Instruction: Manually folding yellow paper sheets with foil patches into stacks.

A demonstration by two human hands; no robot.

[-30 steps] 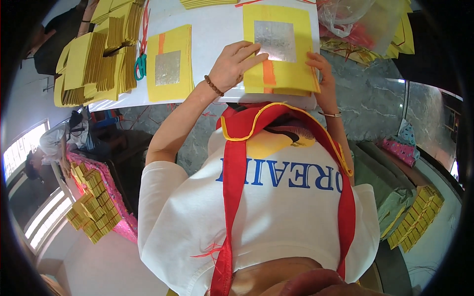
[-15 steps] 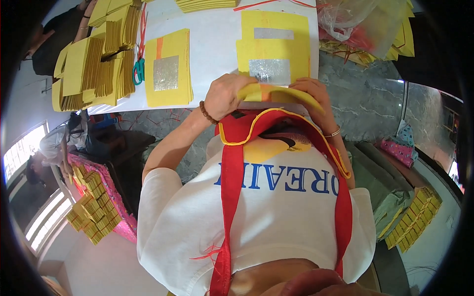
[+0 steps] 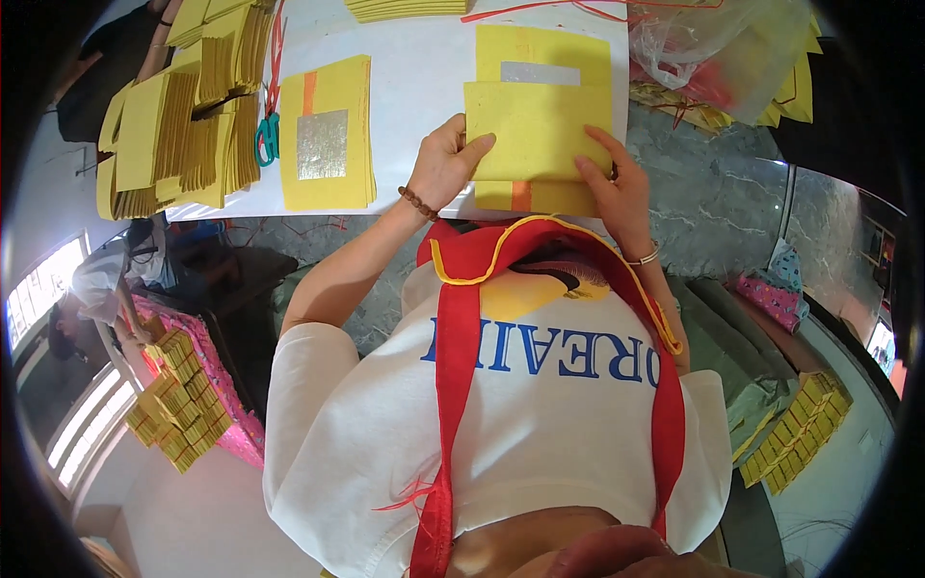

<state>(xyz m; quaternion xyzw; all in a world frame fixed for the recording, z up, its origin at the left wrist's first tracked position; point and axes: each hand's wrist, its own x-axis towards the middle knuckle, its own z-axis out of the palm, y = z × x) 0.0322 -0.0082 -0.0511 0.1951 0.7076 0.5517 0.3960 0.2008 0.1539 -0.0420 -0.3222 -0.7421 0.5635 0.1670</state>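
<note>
Yellow paper sheet [image 3: 536,128] folded up over stack on white desk [image 3: 424,87] | second stack [image 3: 328,135] lies left | left hand [image 3: 445,166] and right hand [image 3: 617,183] pinch its side edges, fingers closed on it | folding step; pressing the crease likely needs flat, even pressure.

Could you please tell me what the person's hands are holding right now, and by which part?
Both hands hold a folded yellow paper sheet on the white table: the left hand at its left edge, the right hand at its lower right corner.

Both hands, left [image 3: 445,164] and right [image 3: 617,183], reach forward, fingers seemingly pressing flat.
</note>
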